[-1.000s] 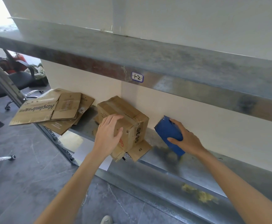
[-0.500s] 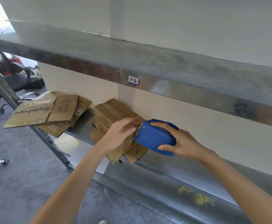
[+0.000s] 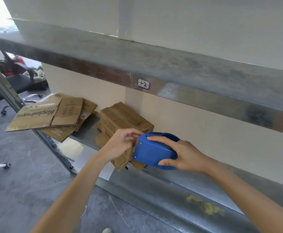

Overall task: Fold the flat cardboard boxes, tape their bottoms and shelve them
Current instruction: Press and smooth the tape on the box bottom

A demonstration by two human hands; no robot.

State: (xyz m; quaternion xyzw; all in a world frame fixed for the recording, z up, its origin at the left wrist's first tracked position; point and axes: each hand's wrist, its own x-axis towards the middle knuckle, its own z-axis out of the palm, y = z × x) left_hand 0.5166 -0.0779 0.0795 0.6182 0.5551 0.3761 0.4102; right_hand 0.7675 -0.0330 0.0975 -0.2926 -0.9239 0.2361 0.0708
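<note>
Right hand [image 3: 186, 157]: you grip the blue tape dispenser [image 3: 154, 153] from its rear. Your index finger lies along its top and your thumb is under its lower edge. It is held just in front of the folded box [image 3: 122, 118], covering the box's near right corner.

Left hand [image 3: 120, 146]: fingers curled, with the tips bunched at the dispenser's toothed front edge, right before the box's near face. I cannot tell whether they pinch any tape there.

The folded box stands on the lower shelf [image 3: 187, 184], with its taped seam facing up. Loose flaps spread out beneath it.

Left of the box is a stack of flat cardboard [image 3: 53, 116], which overhangs the shelf end. It lies near the box but does not touch it.

Above the box, on the upper shelf's [image 3: 171, 68] front lip, is a label [image 3: 143, 84] marked "1-2".

Well to the right of the box, and nearer to you, there is a yellow stain [image 3: 204, 206] on the lower shelf.

Far left of the box, an office chair [image 3: 18, 81] stands on the floor.
</note>
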